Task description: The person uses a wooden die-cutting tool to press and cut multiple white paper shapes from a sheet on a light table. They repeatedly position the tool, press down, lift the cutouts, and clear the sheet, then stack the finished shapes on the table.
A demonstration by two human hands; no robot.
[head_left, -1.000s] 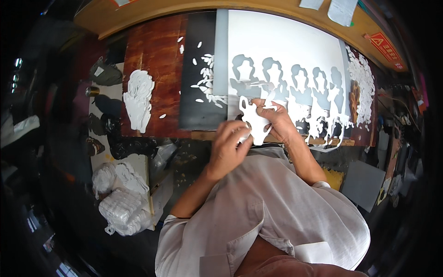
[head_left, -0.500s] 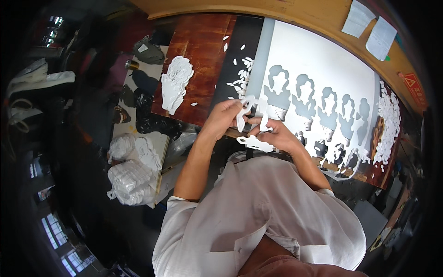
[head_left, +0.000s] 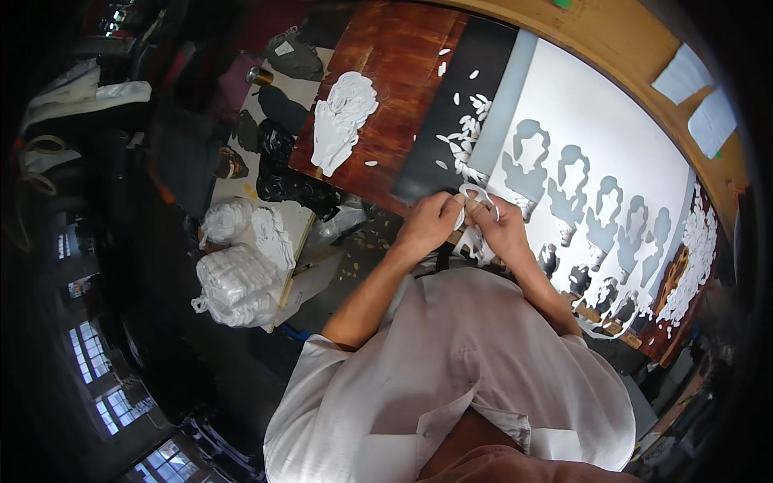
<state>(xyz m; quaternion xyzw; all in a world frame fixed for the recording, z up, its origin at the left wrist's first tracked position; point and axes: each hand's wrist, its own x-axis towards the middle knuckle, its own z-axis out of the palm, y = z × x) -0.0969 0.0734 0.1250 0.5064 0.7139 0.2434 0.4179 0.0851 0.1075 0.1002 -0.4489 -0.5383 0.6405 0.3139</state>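
At frame centre, the left hand and right hand each pinch a white cut-out in a tight grip, just above the worktop edge. It looks flimsy: best to peel slowly, supporting thin parts, clear of the white sheet.

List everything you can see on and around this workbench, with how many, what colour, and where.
white cut-out piece: one, white, held between both hands at the bench edge
white sheet: one, white with rows of cut-out holes, right half of bench
small offcuts: many, white, on the dark strip
stack of cut shapes: one, white, on the red-brown board
heap of scraps: one, white, far right
white bundles: several, low table at left
paper notes: two, pale, on the wooden rim
left hand: gripping the piece
right hand: gripping the piece
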